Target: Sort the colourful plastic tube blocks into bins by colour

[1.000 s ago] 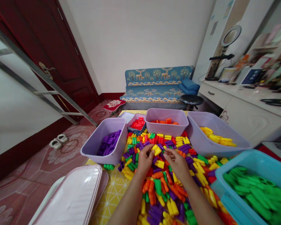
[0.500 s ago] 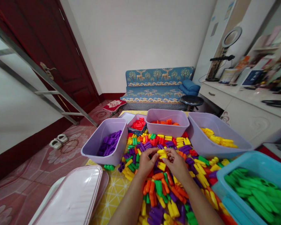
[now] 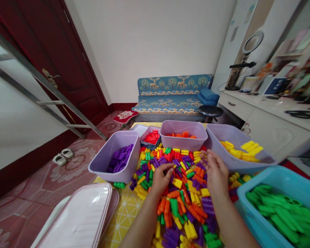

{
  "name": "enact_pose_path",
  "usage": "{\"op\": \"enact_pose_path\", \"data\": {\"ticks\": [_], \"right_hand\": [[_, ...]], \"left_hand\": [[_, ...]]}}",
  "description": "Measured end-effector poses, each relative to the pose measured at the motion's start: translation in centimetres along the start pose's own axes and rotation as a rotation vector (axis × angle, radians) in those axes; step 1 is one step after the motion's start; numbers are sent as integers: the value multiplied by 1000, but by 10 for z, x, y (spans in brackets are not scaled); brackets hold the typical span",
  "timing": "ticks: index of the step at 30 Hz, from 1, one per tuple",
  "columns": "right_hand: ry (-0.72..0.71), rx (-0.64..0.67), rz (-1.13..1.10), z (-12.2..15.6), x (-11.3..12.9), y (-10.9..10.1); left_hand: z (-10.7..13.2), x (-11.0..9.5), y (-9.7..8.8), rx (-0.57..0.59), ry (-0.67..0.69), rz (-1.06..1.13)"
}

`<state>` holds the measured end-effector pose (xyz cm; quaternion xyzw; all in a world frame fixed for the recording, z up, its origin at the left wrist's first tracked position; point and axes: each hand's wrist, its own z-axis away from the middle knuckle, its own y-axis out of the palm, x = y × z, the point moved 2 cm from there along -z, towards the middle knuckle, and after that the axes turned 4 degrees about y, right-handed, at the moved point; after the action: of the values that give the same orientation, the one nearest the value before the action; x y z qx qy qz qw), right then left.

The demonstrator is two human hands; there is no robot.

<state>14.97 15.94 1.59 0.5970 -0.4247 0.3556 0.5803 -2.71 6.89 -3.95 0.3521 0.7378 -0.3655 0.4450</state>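
Observation:
A heap of coloured plastic blocks [image 3: 182, 193] covers the yellow tablecloth [image 3: 124, 217]. My left hand [image 3: 160, 177] rests on the heap with its fingers curled down onto purple and yellow pieces; what it grips is hidden. My right hand [image 3: 217, 172] hovers above the heap's right side, fingers spread and empty, close to the lilac bin of yellow blocks [image 3: 266, 159]. Some yellow blocks [image 3: 251, 147] are in the air over that bin.
A lilac bin of purple blocks [image 3: 105, 162] stands on the left. Bins with red blocks [image 3: 152, 136] and orange blocks [image 3: 184, 140] stand behind the heap. A blue bin of green blocks [image 3: 276, 181] is on the right, pink lids [image 3: 79, 220] at front left.
Both hands held a clump of yellow blocks over the heap. My right hand swung right toward the yellow bin and opened; yellow blocks now fly into that bin. The left hand stayed.

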Motion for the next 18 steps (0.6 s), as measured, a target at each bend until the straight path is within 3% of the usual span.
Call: {"op": "enact_pose_path", "data": {"ticks": [5,10,18], "right_hand": [[-43,300,641,14,-26,-17],[-224,503,936,54,-18,-38],[-657,866,1351,138,-3,-120]], "left_hand": [[0,-2,-4,-52,2,-6],[-2,-5,-10,-80,7,-6],[7,-43,-29,201,99,-150]]}}
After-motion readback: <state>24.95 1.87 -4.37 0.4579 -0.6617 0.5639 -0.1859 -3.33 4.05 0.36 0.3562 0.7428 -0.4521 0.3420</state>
